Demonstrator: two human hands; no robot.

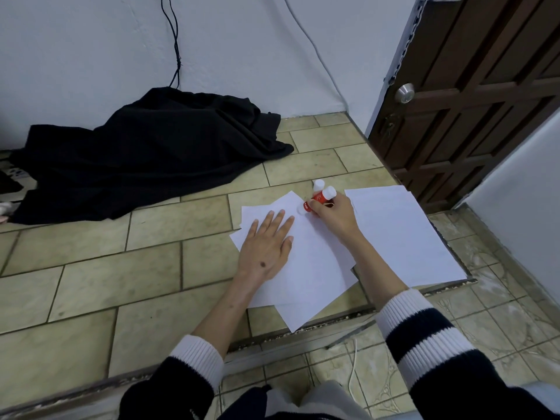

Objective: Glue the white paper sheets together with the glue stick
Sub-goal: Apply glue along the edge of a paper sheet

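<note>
Currently gluing: your left hand (266,247) lies flat pinning the paper stack (315,268), right hand (335,215) grips the glue stick (318,199); next, stroke along the top edge.

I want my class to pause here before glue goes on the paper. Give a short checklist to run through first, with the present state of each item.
1. Left hand lies flat on the stacked sheets, steadying them: ok.
2. Right hand has a grip on the glue stick: ok.
3. Cap off, glue exposed: cannot tell.
4. Stacked sheets squared up: not ok, they are fanned at angles.
5. Spare sheet within reach on the right: ok.
</note>
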